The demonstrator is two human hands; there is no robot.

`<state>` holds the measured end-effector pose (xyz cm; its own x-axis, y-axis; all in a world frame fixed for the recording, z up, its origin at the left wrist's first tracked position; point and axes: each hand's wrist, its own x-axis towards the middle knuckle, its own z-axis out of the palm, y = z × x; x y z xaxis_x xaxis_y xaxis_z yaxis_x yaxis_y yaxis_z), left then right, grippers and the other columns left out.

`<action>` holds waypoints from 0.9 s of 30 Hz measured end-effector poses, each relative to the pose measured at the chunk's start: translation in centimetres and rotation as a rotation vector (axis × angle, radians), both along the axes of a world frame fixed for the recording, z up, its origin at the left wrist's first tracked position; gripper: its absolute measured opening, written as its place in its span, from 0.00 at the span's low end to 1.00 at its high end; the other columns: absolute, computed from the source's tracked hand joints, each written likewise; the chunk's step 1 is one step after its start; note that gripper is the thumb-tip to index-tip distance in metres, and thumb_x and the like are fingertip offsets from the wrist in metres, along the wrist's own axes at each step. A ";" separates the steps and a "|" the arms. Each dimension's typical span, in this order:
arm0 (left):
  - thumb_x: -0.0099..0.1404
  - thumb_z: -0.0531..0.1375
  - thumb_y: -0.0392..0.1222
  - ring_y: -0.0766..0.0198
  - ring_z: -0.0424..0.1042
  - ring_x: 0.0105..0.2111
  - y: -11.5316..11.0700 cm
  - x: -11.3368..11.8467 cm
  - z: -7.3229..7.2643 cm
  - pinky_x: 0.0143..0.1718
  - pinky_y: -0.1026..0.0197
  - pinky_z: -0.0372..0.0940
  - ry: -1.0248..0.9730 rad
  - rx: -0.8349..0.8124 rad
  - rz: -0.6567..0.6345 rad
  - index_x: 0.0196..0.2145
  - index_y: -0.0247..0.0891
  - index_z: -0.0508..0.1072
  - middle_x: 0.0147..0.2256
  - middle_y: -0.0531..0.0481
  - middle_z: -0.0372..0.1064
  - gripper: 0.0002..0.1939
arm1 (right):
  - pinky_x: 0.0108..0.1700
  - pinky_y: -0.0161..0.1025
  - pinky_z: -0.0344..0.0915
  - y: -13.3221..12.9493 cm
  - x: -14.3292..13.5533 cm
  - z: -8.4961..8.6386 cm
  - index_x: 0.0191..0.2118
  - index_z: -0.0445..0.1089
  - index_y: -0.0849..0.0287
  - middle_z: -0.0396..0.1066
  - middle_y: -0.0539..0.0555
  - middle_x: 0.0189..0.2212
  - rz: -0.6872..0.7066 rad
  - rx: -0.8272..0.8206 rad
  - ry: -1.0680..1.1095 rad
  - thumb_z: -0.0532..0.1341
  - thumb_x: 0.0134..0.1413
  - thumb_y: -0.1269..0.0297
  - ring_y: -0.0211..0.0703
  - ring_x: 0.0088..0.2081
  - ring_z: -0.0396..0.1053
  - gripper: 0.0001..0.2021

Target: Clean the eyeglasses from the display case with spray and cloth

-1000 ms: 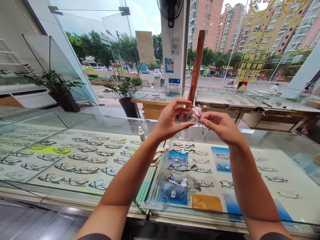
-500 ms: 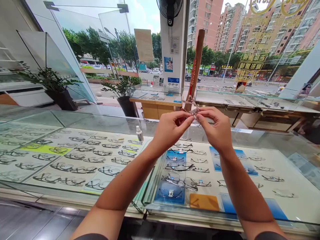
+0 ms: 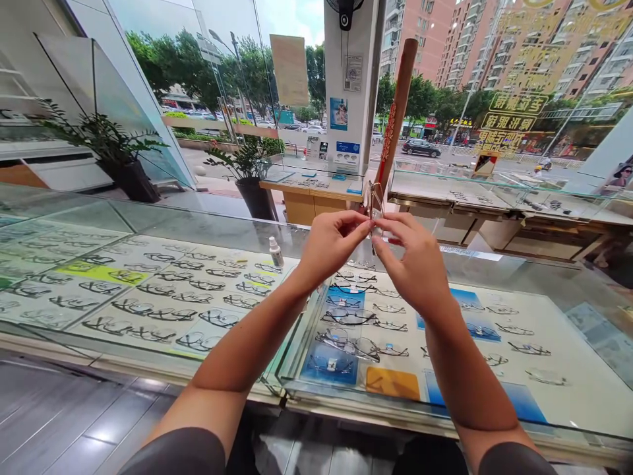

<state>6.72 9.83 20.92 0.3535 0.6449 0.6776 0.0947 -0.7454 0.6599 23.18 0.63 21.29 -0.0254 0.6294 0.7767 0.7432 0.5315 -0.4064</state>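
Both my hands are raised together above the far edge of the glass display counter [image 3: 297, 244]. Between them is a pair of thin-rimmed eyeglasses [image 3: 374, 192], turned nearly edge-on. My left hand [image 3: 332, 245] pinches the glasses with thumb and fingertips. From the other side, my right hand [image 3: 413, 258] closes its thumb and fingers on the same glasses near a lens. My fingers hide part of the frame. A small white bottle [image 3: 275, 252] stands upright on the counter, left of my left hand.
Rows of eyeglasses [image 3: 171, 313] lie under the counter glass, with an orange cloth [image 3: 392, 382] at the front. Behind stand a wooden post [image 3: 400, 99], a low wooden cabinet [image 3: 301, 210], potted plants [image 3: 254, 188] and another display case [image 3: 435, 188].
The eyeglasses have turned to a more upright, edge-on position. My right hand has shifted slightly left and its fingers have changed position. The camera view has tilted down a little.
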 end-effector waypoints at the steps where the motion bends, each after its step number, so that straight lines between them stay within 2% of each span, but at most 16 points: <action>1: 0.72 0.65 0.51 0.66 0.68 0.27 0.0 -0.2 0.2 0.29 0.62 0.58 0.069 0.022 0.024 0.38 0.37 0.83 0.29 0.49 0.77 0.14 | 0.44 0.48 0.75 -0.5 0.4 0.4 0.49 0.80 0.55 0.79 0.59 0.50 -0.010 -0.038 -0.027 0.62 0.68 0.62 0.51 0.48 0.77 0.10; 3: 0.73 0.63 0.49 0.66 0.66 0.26 0.2 -0.6 0.3 0.29 0.61 0.55 0.260 0.070 0.076 0.37 0.38 0.82 0.27 0.51 0.75 0.13 | 0.36 0.42 0.67 -1.6 1.2 1.1 0.40 0.79 0.56 0.78 0.54 0.36 -0.078 -0.103 -0.072 0.63 0.69 0.58 0.44 0.35 0.72 0.10; 5: 0.73 0.61 0.47 0.65 0.66 0.26 0.6 -0.9 -0.4 0.29 0.60 0.53 0.501 0.127 0.108 0.36 0.39 0.81 0.26 0.51 0.74 0.12 | 0.31 0.40 0.56 -2.6 1.8 1.7 0.32 0.76 0.57 0.70 0.49 0.23 -0.154 -0.134 -0.082 0.63 0.69 0.55 0.39 0.26 0.63 0.16; 6: 0.73 0.61 0.47 0.64 0.67 0.26 0.9 -1.0 -1.0 0.30 0.60 0.52 0.627 0.157 0.104 0.36 0.40 0.81 0.27 0.51 0.75 0.12 | 0.30 0.40 0.53 -3.0 2.0 1.9 0.29 0.74 0.57 0.66 0.47 0.21 -0.167 -0.141 -0.080 0.63 0.69 0.53 0.37 0.24 0.59 0.18; 9: 0.73 0.60 0.44 0.60 0.73 0.31 2.0 -1.0 -4.3 0.32 0.59 0.55 0.953 0.201 0.035 0.35 0.40 0.81 0.33 0.47 0.79 0.12 | 0.30 0.40 0.50 -3.9 1.9 2.3 0.28 0.73 0.57 0.65 0.46 0.20 -0.100 -0.167 -0.068 0.62 0.70 0.53 0.36 0.24 0.58 0.19; 12: 0.72 0.61 0.41 0.55 0.78 0.37 3.0 -0.9 -8.1 0.35 0.58 0.59 1.130 0.161 0.010 0.38 0.41 0.84 0.38 0.45 0.82 0.10 | 0.30 0.39 0.51 -4.4 1.7 2.4 0.29 0.73 0.57 0.66 0.46 0.21 -0.033 -0.201 -0.070 0.61 0.71 0.52 0.36 0.24 0.59 0.20; 14: 0.71 0.62 0.41 0.53 0.79 0.39 3.5 -0.9 -9.9 0.37 0.58 0.61 1.177 0.153 0.004 0.40 0.43 0.85 0.39 0.45 0.83 0.10 | 0.31 0.39 0.51 -4.6 1.8 2.5 0.30 0.74 0.57 0.66 0.46 0.21 -0.019 -0.215 -0.075 0.61 0.71 0.51 0.36 0.24 0.60 0.20; 16: 0.71 0.62 0.42 0.52 0.80 0.41 3.7 -0.9 -11.0 0.38 0.58 0.63 1.195 0.154 0.000 0.42 0.43 0.86 0.39 0.44 0.83 0.10 | 0.31 0.39 0.52 -4.6 2.0 2.6 0.30 0.75 0.57 0.67 0.47 0.21 -0.021 -0.224 -0.078 0.61 0.71 0.50 0.36 0.24 0.61 0.20; 22: 0.69 0.63 0.44 0.52 0.80 0.40 4.0 -0.8 -12.1 0.41 0.58 0.65 1.210 0.133 -0.046 0.42 0.45 0.86 0.38 0.44 0.83 0.11 | 0.30 0.39 0.53 -4.2 1.7 2.4 0.31 0.74 0.57 0.70 0.48 0.22 -0.032 -0.235 -0.110 0.60 0.71 0.48 0.38 0.25 0.63 0.20; 27: 0.66 0.65 0.44 0.50 0.79 0.38 4.5 -1.0 -13.1 0.42 0.56 0.66 1.144 0.071 -0.072 0.37 0.45 0.87 0.35 0.43 0.82 0.08 | 0.29 0.40 0.53 -5.9 0.5 2.6 0.28 0.73 0.54 0.71 0.49 0.22 -0.072 -0.185 -0.182 0.60 0.71 0.48 0.39 0.23 0.63 0.21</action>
